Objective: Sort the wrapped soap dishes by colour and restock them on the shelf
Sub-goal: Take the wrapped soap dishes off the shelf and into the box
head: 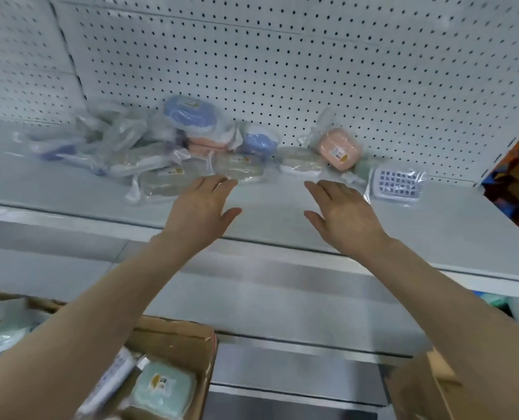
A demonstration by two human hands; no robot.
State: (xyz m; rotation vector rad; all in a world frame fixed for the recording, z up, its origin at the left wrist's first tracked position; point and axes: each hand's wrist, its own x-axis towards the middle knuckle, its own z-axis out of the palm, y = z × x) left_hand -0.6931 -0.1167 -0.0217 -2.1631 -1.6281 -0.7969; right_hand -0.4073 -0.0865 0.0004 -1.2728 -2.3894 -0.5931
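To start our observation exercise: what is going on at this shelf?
A person's left hand and right hand reach, open and empty, over the shelf. Wrapped soap dishes lie there in a jumble, blue, pink and pale ones mixed, so they are not yet sorted. A box below holds more, including a green dish.

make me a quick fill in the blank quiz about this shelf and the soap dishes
1. The left hand and right hand hover over the shelf, holding ____.
2. The lone dish leaning on the pegboard, right of the pile, is ____.
3. The topmost dish of the pile is ____.
4. The boxed dish, in the cardboard box below, is ____.

Missing words: nothing; pink; blue; green
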